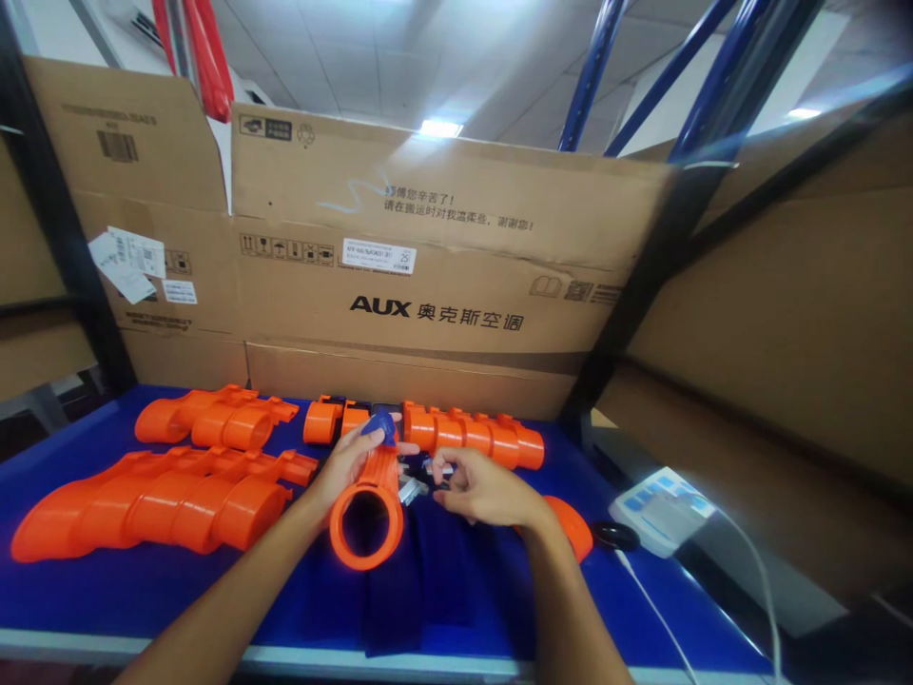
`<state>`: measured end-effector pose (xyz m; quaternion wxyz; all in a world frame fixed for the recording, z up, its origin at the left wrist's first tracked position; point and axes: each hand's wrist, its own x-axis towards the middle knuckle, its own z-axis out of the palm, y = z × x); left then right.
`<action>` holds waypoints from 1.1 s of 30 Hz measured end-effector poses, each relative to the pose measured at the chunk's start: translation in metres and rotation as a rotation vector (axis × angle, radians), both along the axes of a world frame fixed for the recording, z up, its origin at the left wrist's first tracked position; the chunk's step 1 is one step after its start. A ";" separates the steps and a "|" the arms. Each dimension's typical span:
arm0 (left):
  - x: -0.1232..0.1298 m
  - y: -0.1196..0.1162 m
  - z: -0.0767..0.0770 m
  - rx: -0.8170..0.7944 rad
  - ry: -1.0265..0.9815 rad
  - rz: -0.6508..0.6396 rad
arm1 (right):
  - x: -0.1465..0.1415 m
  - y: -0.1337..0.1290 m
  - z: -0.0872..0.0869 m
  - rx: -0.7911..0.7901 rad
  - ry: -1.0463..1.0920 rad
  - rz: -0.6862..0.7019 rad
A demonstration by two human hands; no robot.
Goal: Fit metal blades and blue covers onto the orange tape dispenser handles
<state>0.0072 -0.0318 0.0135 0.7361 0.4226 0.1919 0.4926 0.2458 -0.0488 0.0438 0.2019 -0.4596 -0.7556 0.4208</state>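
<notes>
Forearms (571, 599): reach in from the lower edge, over the blue counter (106, 599).
Left hand (343, 468): grip clamped on the orange part (378, 476), thumb over a blue piece (381, 428) at its upper end.
Orange part: between the forearms, ring end low and turned toward the camera.
Right hand (492, 487): fingers bent, apart from the orange part; whether the grip pinches something small cannot be told.
Metal pieces (412, 490): between the hands, partly hidden.
Rows: similar orange parts at front left (171, 504), back left (214, 419) and back right (471, 435).
Right side: an orange piece (571, 528) beside the right wrist, then a black object (614, 536) and a white device (660, 514).
Slip risk: the orange part could swivel, being held by one hand near one end.
Shift risk: uneven thumb pressure could push the blue piece askew.
Scatter risk: a careless sweep of the right fingers could spread the metal pieces.
Knock risk: a sideways wrist could drive the orange piece into the black object.
</notes>
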 end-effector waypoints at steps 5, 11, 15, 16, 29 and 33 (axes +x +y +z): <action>0.000 -0.001 0.001 0.008 0.000 0.005 | 0.000 0.000 -0.001 -0.017 0.011 0.032; -0.002 -0.002 0.001 0.039 -0.005 -0.056 | 0.007 0.001 0.001 0.008 0.204 -0.039; 0.001 -0.006 0.000 0.079 -0.026 -0.107 | 0.003 0.004 0.003 0.084 0.380 -0.177; 0.003 -0.007 0.000 0.088 -0.030 -0.110 | 0.002 0.005 0.004 0.102 0.408 -0.209; 0.001 0.000 -0.004 0.033 -0.161 -0.005 | -0.016 -0.001 0.007 0.227 0.387 -0.083; 0.004 0.000 -0.005 0.061 -0.187 0.039 | -0.029 -0.006 0.002 0.228 0.421 -0.028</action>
